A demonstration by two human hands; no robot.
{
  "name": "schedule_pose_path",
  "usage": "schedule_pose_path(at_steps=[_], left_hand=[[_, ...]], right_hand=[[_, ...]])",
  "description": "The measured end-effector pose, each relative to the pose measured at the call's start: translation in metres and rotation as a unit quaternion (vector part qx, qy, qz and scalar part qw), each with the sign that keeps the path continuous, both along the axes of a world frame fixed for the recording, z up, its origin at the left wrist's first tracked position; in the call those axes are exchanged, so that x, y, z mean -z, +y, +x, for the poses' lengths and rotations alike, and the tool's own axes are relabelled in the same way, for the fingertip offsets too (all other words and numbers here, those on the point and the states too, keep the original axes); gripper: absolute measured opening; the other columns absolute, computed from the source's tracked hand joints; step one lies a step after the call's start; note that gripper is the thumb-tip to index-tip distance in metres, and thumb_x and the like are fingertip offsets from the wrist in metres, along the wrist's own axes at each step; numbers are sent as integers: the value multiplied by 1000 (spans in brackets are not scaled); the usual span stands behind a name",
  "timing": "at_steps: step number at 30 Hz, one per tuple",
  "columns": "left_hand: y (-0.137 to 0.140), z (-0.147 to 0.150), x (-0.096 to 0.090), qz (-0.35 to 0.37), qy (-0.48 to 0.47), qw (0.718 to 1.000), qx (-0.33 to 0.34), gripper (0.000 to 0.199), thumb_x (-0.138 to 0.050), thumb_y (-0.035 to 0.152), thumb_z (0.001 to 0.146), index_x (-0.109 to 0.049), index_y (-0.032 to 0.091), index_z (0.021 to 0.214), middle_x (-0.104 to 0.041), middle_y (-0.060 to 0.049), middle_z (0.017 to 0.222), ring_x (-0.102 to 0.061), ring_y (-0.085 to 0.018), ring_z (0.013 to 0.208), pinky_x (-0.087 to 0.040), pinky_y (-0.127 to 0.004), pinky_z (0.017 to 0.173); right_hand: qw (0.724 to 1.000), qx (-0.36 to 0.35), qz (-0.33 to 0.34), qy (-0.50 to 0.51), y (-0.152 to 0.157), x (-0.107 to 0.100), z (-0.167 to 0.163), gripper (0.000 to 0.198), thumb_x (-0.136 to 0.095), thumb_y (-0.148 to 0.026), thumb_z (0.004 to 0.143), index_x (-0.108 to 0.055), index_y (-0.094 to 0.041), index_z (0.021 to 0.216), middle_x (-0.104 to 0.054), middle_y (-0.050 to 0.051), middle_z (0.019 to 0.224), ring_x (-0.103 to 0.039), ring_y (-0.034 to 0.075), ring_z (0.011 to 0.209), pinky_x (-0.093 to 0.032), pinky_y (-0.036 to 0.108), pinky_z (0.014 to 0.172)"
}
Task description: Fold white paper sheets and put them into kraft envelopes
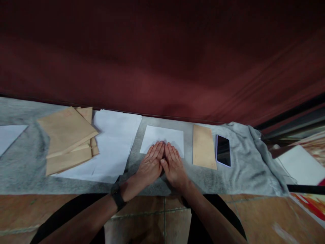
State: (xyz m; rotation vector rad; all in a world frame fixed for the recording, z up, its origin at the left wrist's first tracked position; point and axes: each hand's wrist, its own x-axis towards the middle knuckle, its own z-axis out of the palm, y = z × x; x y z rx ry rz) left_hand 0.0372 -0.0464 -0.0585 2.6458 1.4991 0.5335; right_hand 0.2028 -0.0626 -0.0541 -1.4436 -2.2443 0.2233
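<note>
A white sheet of paper (165, 133) lies flat on the grey cloth in front of me, smaller in outline than the sheets in the stack to its left. My left hand (151, 162) rests palm down on its near edge, fingers stretched out and together. Beside it, my right hand (174, 166) lies flat on the same edge, its fingertips close to those of the left. The palms hide the middle of that edge. To the right of the sheet is a brown envelope (203, 146), touched by neither hand.
Several brown envelopes (67, 132) overlap a stack of white paper (114, 142) on the left. Another white sheet (10, 135) sits at the far left. A phone (223, 150) lies right of the single envelope. The grey cloth (248, 152) bunches up near its right end, before a dark red panel (162, 91).
</note>
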Motion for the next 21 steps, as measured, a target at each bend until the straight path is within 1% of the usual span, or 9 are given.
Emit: schedule_pose_path(at_steps=[2, 4, 9, 12, 15, 18, 21], left_hand=[[-5, 3, 4, -5, 18, 1000, 4, 62, -29, 19, 100, -23, 4, 160, -33, -20, 165, -24, -27, 156, -29, -48, 126], [-7, 4, 7, -8, 38, 999, 0, 62, -31, 22, 100, -25, 3, 159, -31, -21, 166, -24, -29, 156, -28, -49, 126], [-8, 4, 7, -2, 67, 998, -6, 63, -31, 23, 101, -23, 5, 161, -28, -19, 167, -23, -30, 157, -25, -51, 127], [-9, 5, 6, 0, 72, 997, -12, 63, -31, 24, 101, -22, 6, 161, -29, -19, 167, -23, -30, 157, -26, -52, 127], [-9, 4, 5, -6, 75, 997, -25, 63, -32, 25, 101, -25, 4, 160, -30, -21, 166, -25, -29, 156, -26, -51, 126], [-9, 2, 4, -8, 69, 997, -37, 63, -33, 23, 99, -27, 2, 159, -31, -22, 166, -25, -29, 156, -27, -49, 126], [-10, 0, 4, -2, 54, 997, -47, 64, -34, 26, 99, -26, 2, 158, -31, -22, 166, -25, -30, 156, -28, -49, 126]], right_hand=[[1000, -7, -16, -4, -4, -1, -6, 64, -28, -43, 109, -22, -8, 163, -27, 15, 168, -25, 25, 157, -30, 48, 127], [1000, 6, -20, -13, -6, -1, -9, 64, -28, -44, 109, -27, -6, 161, -30, 17, 167, -25, 26, 157, -29, 48, 127], [999, 23, -1, -38, -8, 1, -8, 66, -30, -47, 109, -34, -4, 158, -34, 19, 165, -27, 27, 156, -30, 50, 126], [998, 28, 16, -47, -9, 3, -5, 65, -31, -46, 108, -34, -4, 158, -34, 20, 165, -28, 28, 155, -31, 50, 126], [998, 32, 29, -51, -10, 5, -3, 65, -33, -44, 108, -32, -4, 159, -34, 20, 165, -28, 27, 155, -30, 50, 126], [997, 39, 31, -54, -10, 7, 1, 66, -34, -45, 108, -29, -4, 160, -34, 20, 165, -28, 28, 155, -31, 49, 125], [997, 51, 33, -56, -10, 9, 5, 69, -37, -47, 107, -26, -5, 161, -32, 21, 165, -28, 29, 155, -32, 51, 125]])
